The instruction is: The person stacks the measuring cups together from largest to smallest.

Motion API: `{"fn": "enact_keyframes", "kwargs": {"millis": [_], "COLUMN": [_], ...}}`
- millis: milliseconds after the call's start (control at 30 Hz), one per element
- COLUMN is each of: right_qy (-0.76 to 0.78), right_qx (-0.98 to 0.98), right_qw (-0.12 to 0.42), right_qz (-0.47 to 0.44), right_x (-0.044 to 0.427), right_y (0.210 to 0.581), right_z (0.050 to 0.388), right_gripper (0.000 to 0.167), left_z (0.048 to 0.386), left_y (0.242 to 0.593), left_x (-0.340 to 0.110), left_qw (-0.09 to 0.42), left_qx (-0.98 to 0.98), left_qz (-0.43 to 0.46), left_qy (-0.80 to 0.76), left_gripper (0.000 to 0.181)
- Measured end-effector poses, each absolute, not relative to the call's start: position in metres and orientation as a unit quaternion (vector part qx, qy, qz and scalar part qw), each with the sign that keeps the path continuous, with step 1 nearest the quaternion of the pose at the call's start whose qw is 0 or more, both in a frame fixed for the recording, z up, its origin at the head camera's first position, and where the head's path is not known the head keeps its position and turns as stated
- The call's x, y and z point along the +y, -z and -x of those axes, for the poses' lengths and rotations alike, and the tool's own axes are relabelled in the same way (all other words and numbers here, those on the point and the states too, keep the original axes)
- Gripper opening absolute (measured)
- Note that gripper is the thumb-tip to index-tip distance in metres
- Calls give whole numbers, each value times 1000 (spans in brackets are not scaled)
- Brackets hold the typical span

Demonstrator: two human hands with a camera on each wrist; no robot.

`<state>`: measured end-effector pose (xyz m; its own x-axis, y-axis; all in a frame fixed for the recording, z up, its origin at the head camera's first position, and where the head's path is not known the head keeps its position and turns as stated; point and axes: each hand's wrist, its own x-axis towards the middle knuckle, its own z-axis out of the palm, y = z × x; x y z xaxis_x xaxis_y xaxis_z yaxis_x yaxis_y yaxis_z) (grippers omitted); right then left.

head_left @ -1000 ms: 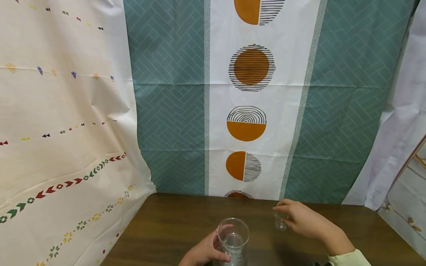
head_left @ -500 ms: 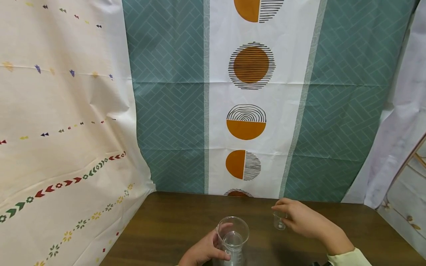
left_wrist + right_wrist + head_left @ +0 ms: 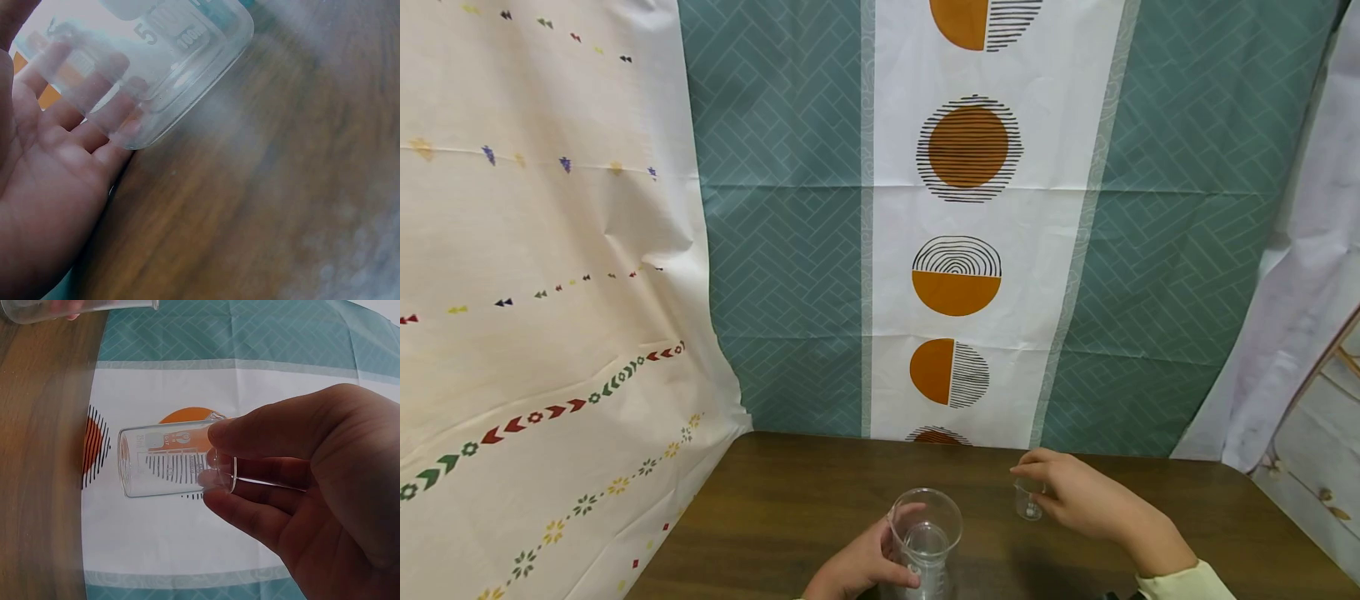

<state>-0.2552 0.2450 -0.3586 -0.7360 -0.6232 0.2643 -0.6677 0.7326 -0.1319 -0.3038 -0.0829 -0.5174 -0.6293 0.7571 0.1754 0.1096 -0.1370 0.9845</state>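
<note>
My left hand grips a large clear glass beaker at the front middle of the table, thumb on the near side and fingers behind. In the left wrist view the beaker has white printed markings, and the fingers show through its glass. Whether its base touches the table I cannot tell. To the right, my right hand pinches a small clear beaker near its rim. The right wrist view shows that small beaker with printed graduations, seemingly held above the table. No liquid is plainly visible in it.
Both beakers are over a dark brown wooden table. A teal and white cloth with orange circles hangs behind its back edge. At the left hangs a cream patterned cloth, and a pale curtain hangs at the right.
My right hand and the small beaker have drifted slightly left, toward the large beaker. The left hand keeps its hold, with no clear movement.
</note>
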Motion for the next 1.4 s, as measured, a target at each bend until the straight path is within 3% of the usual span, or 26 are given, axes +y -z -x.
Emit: {"fn": "enact_keyframes", "kwargs": {"millis": [633,1400], "right_qy": [-114,-106], "right_qx": [-928,-922], "right_qw": [84,103], "right_qz": [-345,-357], "right_x": [241,232], "right_y": [353,349], "right_z": [254,251], "right_gripper": [33,32], "left_z": [304,302], "left_y": [517,516], "left_x": [-83,-83], "left_qw": [252,240], "left_qx": [609,615], "left_qz": [-343,-348], "left_qy": [-670,-666], "left_gripper": [81,81]}}
